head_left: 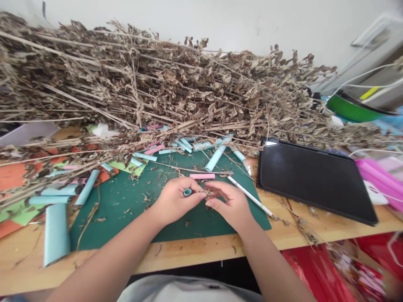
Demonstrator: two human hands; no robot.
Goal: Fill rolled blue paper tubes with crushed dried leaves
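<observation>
My left hand (174, 199) is closed round a small teal paper tube (187, 192), its open end facing up. My right hand (228, 201) pinches a bit of dried leaves (210, 193) right beside the tube's mouth. Both hands hover over a dark green cutting mat (132, 209) strewn with leaf crumbs. A pink paper roll (202, 176) lies just beyond my fingers, and a white pen (250, 196) lies on the mat's right edge.
A big heap of dried leafy branches (157, 88) fills the back of the wooden table (299, 235). Several light blue paper rolls (56, 233) and coloured paper sheets lie at left. A black tray (315, 180) sits at right, pink plastic and a green bowl (349, 110) beyond it.
</observation>
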